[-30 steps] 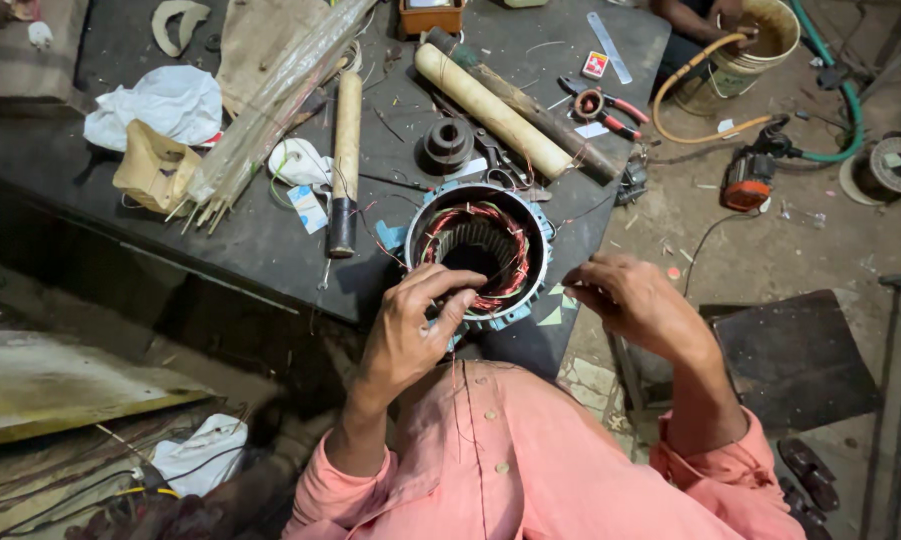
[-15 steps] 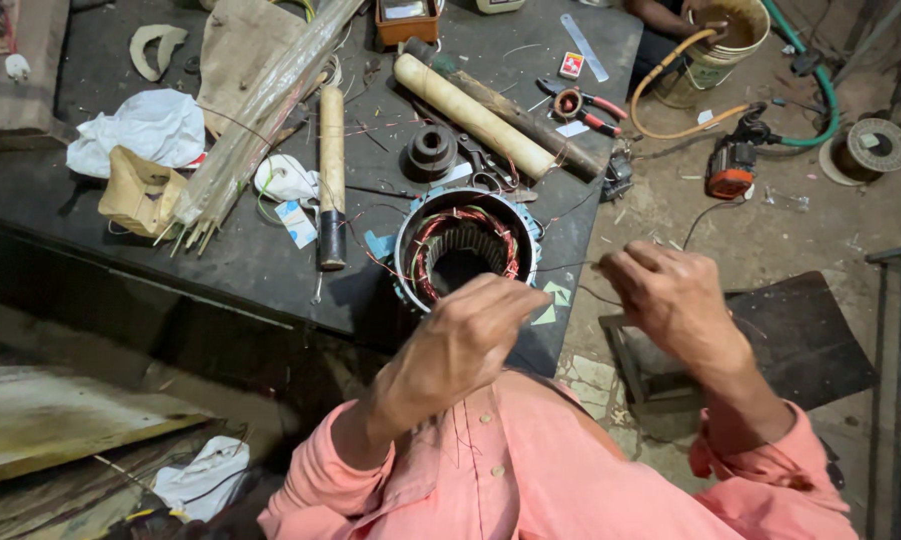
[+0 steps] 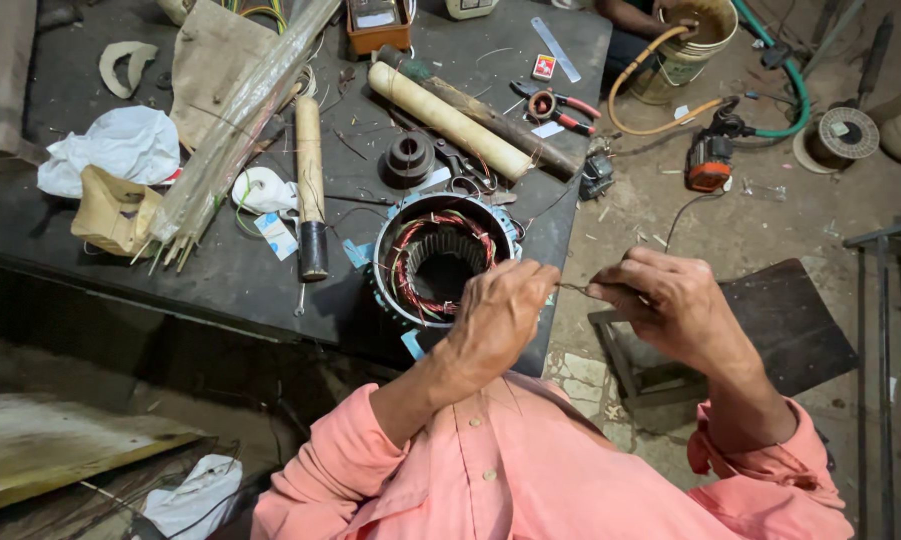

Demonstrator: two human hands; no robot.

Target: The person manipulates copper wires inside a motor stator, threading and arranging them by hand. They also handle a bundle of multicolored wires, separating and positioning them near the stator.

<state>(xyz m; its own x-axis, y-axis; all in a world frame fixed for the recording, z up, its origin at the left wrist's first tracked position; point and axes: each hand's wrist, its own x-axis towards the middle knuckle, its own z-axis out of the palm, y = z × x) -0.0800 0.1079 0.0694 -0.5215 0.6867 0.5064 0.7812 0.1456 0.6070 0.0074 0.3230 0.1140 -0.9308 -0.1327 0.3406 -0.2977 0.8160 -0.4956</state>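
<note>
A round motor stator (image 3: 440, 258) with red and copper windings stands on the dark workbench (image 3: 220, 270), near its front right corner. My left hand (image 3: 498, 312) is closed in front of the stator's right rim, pinching one end of a thin wire (image 3: 573, 289). My right hand (image 3: 667, 303) is to the right, off the bench edge, and pinches the other end. The wire runs taut between the two hands. Pink sleeves cover both arms.
A hammer (image 3: 310, 188), a cream tube (image 3: 450, 122), a pulley (image 3: 408, 158), pliers (image 3: 560, 104), a bundle of clear sleeves (image 3: 238, 128) and white rags (image 3: 110, 148) lie on the bench. On the floor: a bucket (image 3: 688, 46), an orange tool (image 3: 708, 160), a dark stool (image 3: 770, 330).
My left hand left the stator's rim and came across to meet my right hand. Both now pinch the thin wire between them. The view has shifted slightly.
</note>
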